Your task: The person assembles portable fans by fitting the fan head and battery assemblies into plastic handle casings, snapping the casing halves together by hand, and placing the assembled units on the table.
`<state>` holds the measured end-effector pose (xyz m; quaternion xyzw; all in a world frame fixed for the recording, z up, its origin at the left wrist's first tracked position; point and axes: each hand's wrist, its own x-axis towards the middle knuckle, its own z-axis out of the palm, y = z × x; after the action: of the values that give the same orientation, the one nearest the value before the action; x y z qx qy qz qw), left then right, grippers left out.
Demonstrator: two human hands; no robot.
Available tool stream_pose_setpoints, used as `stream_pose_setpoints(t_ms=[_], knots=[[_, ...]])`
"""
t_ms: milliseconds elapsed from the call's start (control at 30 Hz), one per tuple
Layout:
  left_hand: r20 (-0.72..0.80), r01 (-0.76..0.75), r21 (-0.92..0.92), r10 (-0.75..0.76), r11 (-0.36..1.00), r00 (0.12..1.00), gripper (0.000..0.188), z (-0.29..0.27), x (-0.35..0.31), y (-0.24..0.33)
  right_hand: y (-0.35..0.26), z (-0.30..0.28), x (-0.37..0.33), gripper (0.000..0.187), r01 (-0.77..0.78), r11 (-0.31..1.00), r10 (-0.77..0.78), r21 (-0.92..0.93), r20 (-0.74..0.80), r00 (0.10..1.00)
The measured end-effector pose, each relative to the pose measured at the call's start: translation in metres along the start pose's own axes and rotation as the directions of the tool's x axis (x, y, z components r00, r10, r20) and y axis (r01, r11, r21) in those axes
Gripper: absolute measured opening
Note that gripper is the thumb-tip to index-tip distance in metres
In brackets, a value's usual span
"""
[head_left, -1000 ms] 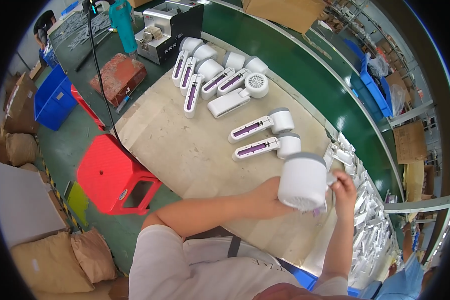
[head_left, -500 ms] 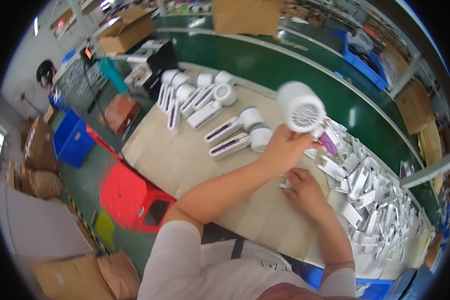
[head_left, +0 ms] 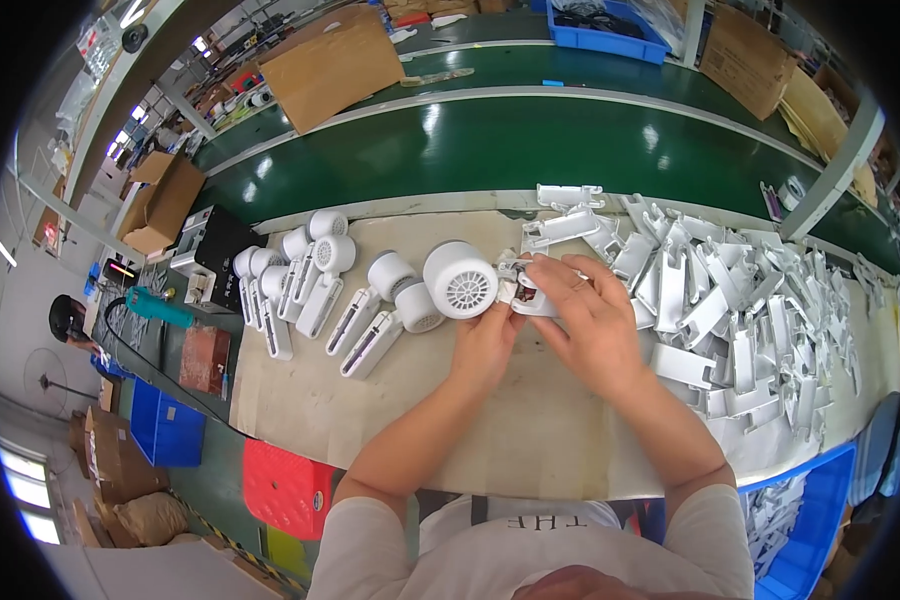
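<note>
Just right of the table's middle, my left hand (head_left: 485,345) grips a white hair dryer (head_left: 460,275) below its round head, with the grille facing up toward me. The dryer's short neck and open handle end show small inner parts. My right hand (head_left: 595,325) is closed round a white handle shell (head_left: 542,305) at that end, its fingers on top and thumb beneath. Whether the shell is seated on the dryer is hidden by the fingers. Close to the left lie two hair dryers (head_left: 373,342) with purple strips in their handles.
More white hair dryers (head_left: 320,270) stand grouped on the table's left. A heap of loose white handle shells (head_left: 715,300) covers the right. Beyond the table runs a green conveyor belt (head_left: 470,150). A blue bin (head_left: 835,490) sits low right; a red stool (head_left: 288,490) low left.
The hair dryer has come down and left, from held high over the table to between both hands. My right hand has risen from the tabletop to it. The view has turned.
</note>
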<state>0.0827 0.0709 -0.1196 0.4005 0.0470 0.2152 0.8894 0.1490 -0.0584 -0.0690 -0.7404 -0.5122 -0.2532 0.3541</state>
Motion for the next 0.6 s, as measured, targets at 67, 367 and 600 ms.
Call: stream_pose_setpoints(t_ms=[67, 367, 600], knots=[[-0.012, 0.007, -0.076, -0.008, 0.997, 1.000, 0.031, -0.003, -0.001, -0.001, -0.003, 0.001, 0.000, 0.058, -0.001, 0.999, 0.001, -0.033, -0.005, 1.000], [0.085, -0.068, -0.044, 0.072, 0.997, 0.994, 0.040, 0.001, -0.005, 0.005, 0.002, -0.010, 0.004, 0.062, -0.125, 0.967, 0.111, 0.222, 0.077, 0.991], [0.143, -0.082, -0.012, 0.083, 0.997, 0.986, 0.037, 0.004, -0.012, 0.011, 0.001, -0.014, -0.001, 0.059, 0.035, 0.971, -0.063, 0.235, 0.111, 0.992]])
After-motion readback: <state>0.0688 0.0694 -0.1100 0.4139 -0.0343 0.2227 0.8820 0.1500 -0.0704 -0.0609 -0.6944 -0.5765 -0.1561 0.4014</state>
